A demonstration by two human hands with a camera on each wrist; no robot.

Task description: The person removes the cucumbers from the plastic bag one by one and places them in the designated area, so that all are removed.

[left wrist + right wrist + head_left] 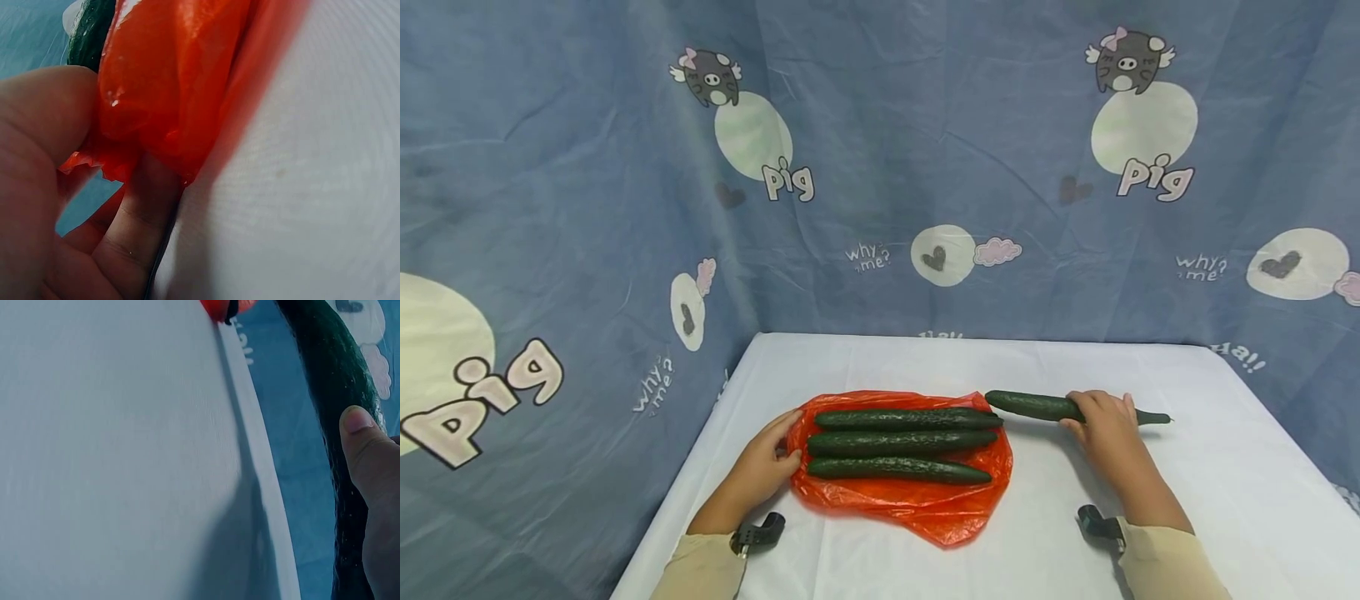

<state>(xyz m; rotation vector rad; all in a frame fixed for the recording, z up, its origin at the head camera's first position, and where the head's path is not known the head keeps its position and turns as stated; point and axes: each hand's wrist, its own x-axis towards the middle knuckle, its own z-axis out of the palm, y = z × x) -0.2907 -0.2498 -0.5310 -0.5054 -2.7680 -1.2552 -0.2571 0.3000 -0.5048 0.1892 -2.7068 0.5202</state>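
Note:
Three dark green cucumbers lie side by side across a red plastic bag [925,508]: a far one [906,419], a middle one [901,442] and a near one [898,471]. At the bag's left edge, my left hand [763,467] pinches the red plastic between thumb [53,109] and fingers. My right hand [1105,429] grips a fourth, separate cucumber [1030,405] to the right of the bag. This cucumber's left end is by the bag's upper right corner. In the right wrist view, the thumb [362,434] presses along its side, above the white surface.
A white cloth covers the table [1037,542]. Behind it and along the left side hangs a blue curtain [880,108] with printed pigs, ovals and lettering. Dark devices are strapped to the left wrist [760,533] and right wrist [1099,525].

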